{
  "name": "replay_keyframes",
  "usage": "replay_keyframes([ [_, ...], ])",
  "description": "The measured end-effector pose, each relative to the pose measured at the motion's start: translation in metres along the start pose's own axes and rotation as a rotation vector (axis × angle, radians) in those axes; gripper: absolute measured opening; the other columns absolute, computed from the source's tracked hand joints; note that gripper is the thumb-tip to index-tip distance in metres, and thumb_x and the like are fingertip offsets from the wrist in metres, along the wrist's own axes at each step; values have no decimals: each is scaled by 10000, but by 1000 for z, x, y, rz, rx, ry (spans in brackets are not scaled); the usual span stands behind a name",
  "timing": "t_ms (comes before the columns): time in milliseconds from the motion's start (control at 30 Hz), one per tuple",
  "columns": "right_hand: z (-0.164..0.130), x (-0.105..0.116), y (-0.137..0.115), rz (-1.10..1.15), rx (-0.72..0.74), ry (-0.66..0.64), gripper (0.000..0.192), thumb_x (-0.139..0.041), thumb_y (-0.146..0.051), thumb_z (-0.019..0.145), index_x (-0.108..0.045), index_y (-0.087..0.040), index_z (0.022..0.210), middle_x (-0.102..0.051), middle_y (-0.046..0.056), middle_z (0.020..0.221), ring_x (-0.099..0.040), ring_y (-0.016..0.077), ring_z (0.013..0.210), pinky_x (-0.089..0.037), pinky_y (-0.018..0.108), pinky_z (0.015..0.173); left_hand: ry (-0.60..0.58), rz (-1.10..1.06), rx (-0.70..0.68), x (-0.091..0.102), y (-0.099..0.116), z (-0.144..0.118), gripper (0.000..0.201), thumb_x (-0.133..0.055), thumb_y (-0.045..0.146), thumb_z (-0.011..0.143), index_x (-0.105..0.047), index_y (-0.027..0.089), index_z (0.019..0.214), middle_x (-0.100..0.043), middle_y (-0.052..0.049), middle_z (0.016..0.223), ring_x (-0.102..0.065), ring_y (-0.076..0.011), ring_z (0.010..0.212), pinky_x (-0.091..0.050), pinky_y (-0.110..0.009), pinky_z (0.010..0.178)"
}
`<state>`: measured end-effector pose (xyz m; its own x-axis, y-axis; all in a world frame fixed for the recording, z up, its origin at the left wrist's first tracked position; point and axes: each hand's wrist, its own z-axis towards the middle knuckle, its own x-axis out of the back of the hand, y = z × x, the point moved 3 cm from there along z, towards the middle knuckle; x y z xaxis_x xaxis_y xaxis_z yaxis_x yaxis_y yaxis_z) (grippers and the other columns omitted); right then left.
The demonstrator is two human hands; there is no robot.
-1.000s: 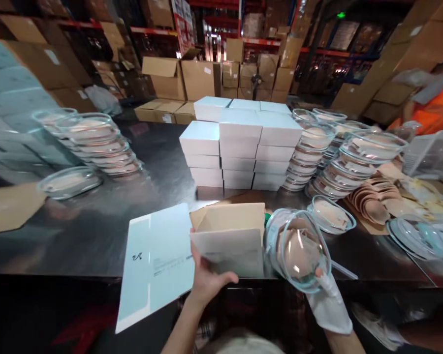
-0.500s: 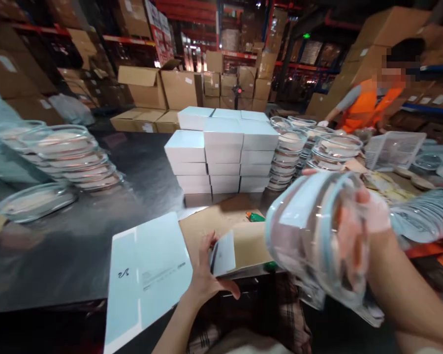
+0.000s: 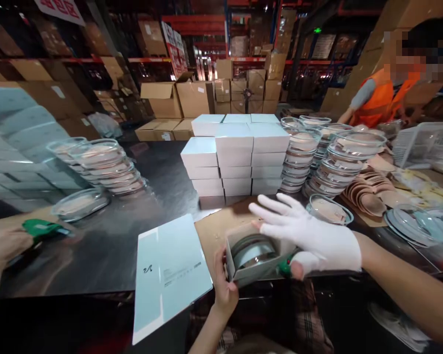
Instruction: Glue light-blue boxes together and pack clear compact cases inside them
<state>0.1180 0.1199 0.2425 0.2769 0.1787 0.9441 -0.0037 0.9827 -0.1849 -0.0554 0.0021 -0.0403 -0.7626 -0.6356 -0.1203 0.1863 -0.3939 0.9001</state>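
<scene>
At the near edge of the table (image 3: 162,167), your gloved right hand (image 3: 310,238) extends in from the right, fingers spread and thumb apart, over the right part of the open box (image 3: 256,275); contact cannot be determined. The box opens upward, long axis running left to right. Your left hand (image 3: 227,290) clamps its left end, beside the rounded container (image 3: 254,254) inside, aligned lengthwise

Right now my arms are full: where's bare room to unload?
Bare dark tabletop shows between the left dish stacks and white boxes, and nearer, between the far-left green tool and the pale-blue panel. Crowded: the right, with stacked dishes and brown pads, and the front middle, where the left hand grips the open box.
</scene>
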Motion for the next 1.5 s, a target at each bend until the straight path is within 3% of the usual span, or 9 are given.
replay_keyframes([
  [133, -65, -43, 30, 135, -337, 490, 440, -590, -577, 1033, -654, -288, 1359, -670, 114, 1399, -625, 274, 1328, -484, 420, 1144, 67, -128, -281, 8, 16, 5, 692, -574, 597, 996, -299, 500, 1624, -550, -69, 1550, -568, -300, 1412, -501, -464, 1127],
  [233, -86, -101, 31, 358, -417, 668, 670, -642, -746, 921, -622, -279, 1401, -606, 140, 1460, -622, 316, 1340, -525, 444, 1109, -63, -86, -403, 15, 28, 13, 556, -561, 574, 1003, -489, 459, 1542, -462, -78, 1646, -504, -337, 1486, -481, -518, 1150],
  [367, -60, -164, 6, 612, -430, 638, 783, -533, -911, 850, -766, -224, 1145, -627, 158, 1445, -462, 410, 1495, -433, 533, 1205, -57, 114, -344, 19, 29, 9, 578, -626, 746, 899, -795, 237, 1114, -715, -151, 1270, -638, -361, 1310, -535, -459, 1082],
  [567, -19, -170, -5, 927, -875, 1060, 490, -728, -338, 886, -507, -283, 1319, -607, 106, 1438, -652, 250, 1249, -572, 387, 1019, 116, 105, -248, 21, 32, 7, 542, -725, 564, 933, -644, 242, 1361, -670, -130, 1286, -687, -264, 1212, -576, -366, 993],
  [733, -55, -161, 9, 925, -950, 829, 475, -640, -488, 919, -550, -252, 1321, -676, 113, 1346, -681, 262, 1189, -563, 396, 991, -111, 311, -490, 35, 43, 28, 589, -694, 767, 826, -821, 228, 1027, -725, -110, 1090, -713, -269, 1101, -601, -337, 906],
  [967, -123, -173, 39, 260, -1635, 299, 421, -604, -641, 856, -713, -244, 948, -767, 128, 1038, -711, 368, 1028, -504, 469, 920, -113, 416, -555, 36, 31, 29, 546, -803, 682, 800, -778, 237, 1115, -746, -68, 948, -686, -290, 1207, -507, -429, 1140],
  [1100, -114, -187, 59, 473, -1690, 362, 299, -811, -415, 626, -692, -207, 805, -747, 113, 822, -722, 345, 915, -502, 393, 812, -46, 368, -596, 33, 33, 29, 370, -770, 532, 877, -742, 239, 1102, -744, -17, 898, -734, -239, 1005, -439, -448, 1209],
  [1300, -120, -190, 58, 746, -1565, 711, 388, -622, -563, 649, -595, -209, 806, -630, 29, 614, -589, 199, 560, -456, 303, 526, 107, 321, -117, 62, 41, 9, 371, -817, 524, 824, -760, 244, 1060, -755, -63, 1082, -593, -339, 1343, -437, -465, 1166],
  [1500, -105, -167, 17, 939, -1292, 1102, 560, -889, -533, 618, -567, -223, 956, -694, 17, 769, -606, 166, 610, -501, 278, 546, 39, 206, 277, 29, 55, 7, 439, -759, 624, 846, -760, 228, 1034, -721, -67, 1079, -669, -265, 1062, -534, -345, 914],
])
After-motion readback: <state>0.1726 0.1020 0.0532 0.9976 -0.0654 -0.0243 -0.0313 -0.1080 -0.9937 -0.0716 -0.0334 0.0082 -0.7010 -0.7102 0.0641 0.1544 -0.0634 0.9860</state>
